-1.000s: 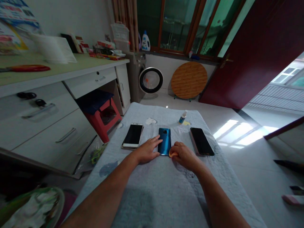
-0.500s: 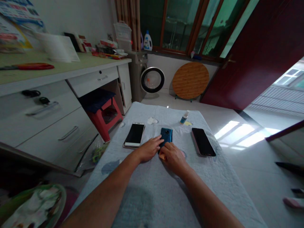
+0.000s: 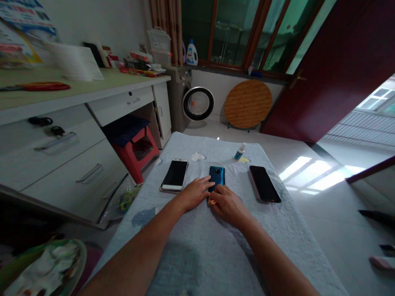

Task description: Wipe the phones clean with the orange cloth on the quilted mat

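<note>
while pale cloth (image 3: 222,263) bears phones (image 3: 219,172), sunlight (image 3: 319,170) stripes the floor (image 3: 314,216)

no readable text or labels.

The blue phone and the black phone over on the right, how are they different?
The blue phone lies with its back and camera up; the black phone shows a dark front. The left hand and right hand partly hide the blue phone, while the black phone lies clear of both. Both lie on the pale cloth.
</note>
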{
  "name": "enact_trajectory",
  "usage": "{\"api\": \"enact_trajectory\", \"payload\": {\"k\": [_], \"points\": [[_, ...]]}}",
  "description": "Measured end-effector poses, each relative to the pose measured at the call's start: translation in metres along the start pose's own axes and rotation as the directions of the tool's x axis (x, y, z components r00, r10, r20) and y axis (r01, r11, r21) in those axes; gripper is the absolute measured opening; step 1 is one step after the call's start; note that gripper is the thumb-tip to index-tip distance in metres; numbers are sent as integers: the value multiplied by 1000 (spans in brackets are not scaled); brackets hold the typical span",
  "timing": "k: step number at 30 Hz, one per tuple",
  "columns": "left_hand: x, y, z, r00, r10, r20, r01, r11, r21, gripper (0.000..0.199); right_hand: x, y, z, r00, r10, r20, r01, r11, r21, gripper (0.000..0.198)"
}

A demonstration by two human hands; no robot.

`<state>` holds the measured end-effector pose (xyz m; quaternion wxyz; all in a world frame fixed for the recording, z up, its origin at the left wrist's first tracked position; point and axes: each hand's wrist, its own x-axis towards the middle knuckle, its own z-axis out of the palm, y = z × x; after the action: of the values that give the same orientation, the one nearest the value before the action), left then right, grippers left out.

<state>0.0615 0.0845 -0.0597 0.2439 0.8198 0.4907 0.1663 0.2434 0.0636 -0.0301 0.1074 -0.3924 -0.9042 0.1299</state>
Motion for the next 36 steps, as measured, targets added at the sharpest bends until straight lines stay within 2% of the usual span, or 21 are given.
{"api": "enact_trajectory", "payload": {"k": [7,12,17,27,36], "points": [[0,-3,4,999,36,2,-36,998,54,43,-7,14,-12,994,65,90,-63,998,-18,12],[0,-4,6,1000,29,-4,-28,998,53,42,-9,20,-12,988,140,64,-139,990,-24,11],[1,-5,7,1000,26,-7,-26,998,61,42,-6,16,-1,989,131,62,-127,989,-74,9],[0,2,3,1000,26,-5,-25,998,53,39,3,-5,14,996,70,-53,-74,995,-73,10],[1,-2,3,1000,17,14,-18,998,56,43,-8,15,-7,983,172,56,-167,982,-84,9]]}}
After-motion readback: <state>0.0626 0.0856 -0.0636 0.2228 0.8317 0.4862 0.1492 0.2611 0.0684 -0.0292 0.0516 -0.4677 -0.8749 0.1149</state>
